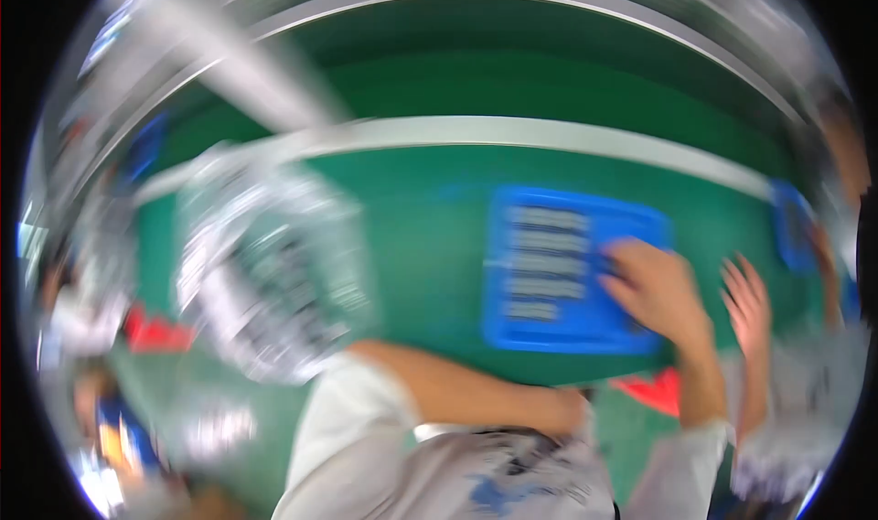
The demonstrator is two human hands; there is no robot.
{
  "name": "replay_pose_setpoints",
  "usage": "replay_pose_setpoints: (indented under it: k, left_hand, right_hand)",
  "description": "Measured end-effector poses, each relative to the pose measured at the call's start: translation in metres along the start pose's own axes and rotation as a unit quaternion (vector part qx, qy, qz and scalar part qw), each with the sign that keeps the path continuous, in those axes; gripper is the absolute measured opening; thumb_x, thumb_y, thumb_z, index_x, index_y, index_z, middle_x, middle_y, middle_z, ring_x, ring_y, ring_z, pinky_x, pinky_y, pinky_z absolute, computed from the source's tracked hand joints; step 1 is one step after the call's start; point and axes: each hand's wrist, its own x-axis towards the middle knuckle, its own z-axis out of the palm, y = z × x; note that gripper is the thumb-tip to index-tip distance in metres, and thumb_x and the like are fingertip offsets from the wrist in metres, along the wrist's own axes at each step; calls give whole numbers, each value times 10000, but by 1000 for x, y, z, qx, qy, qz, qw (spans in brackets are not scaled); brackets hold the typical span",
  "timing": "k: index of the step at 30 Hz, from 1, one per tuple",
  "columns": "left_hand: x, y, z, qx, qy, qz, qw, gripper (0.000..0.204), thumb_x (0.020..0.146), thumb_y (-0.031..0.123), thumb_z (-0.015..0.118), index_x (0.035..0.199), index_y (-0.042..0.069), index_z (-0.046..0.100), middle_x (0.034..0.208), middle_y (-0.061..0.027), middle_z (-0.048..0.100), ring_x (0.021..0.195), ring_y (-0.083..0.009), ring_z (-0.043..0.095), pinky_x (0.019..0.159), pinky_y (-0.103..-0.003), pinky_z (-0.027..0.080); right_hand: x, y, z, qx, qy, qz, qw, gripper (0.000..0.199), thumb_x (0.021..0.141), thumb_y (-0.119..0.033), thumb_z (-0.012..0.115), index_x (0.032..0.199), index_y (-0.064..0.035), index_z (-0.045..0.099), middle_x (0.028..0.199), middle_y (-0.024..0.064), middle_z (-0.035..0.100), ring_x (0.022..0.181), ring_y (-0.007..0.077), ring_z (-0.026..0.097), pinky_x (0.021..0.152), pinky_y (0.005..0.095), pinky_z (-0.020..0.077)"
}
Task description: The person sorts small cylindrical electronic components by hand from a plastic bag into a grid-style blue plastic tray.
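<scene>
A blue tray (576,342) lies on the green work surface in front of me, right of the middle. On its left side sits a column of several small grey, ridged pieces (547,262). My right hand (654,287) is over the tray's right part with its fingers curled in. Whatever they hold, if anything, is hidden beneath the hand and blurred. My left forearm crosses low in front of my body, and my left hand (574,412) is by the near table edge below the tray. Its fingers are hidden and smeared.
A clear plastic bag (274,264) with dark pieces inside lies to the left. Another person's hand (748,302) reaches in at right, near a second blue tray (794,227). A pale rail (512,131) runs across behind. Red objects (651,392) show below the table edge.
</scene>
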Motion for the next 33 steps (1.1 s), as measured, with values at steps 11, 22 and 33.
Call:
replay_pose_setpoints:
  k: [11,22,33]
  left_hand:
    - [47,-41,-2,187,-343,-85,917,132,701,201,727,765,91,762,816,-127,727,722,-283,675,672,-422,526]
    - [65,-57,29,169,-341,-41,924,312,792,381,707,877,87,763,936,-161,717,858,-305,679,760,-430,538]
    - [27,25,-61,99,-248,-117,956,94,665,217,719,686,128,698,729,-79,698,713,-255,685,630,-456,519]
  right_hand:
    - [-15,1,-13,-64,-50,54,995,216,922,-210,632,1059,-48,670,941,178,660,860,367,630,749,434,504]
    - [-47,-5,-27,-46,-104,15,993,177,930,-177,619,998,-25,679,971,156,668,868,343,637,744,392,517]
    - [-27,-5,9,-54,-26,-87,994,54,782,-117,695,810,-91,657,781,47,565,597,239,586,520,361,453]
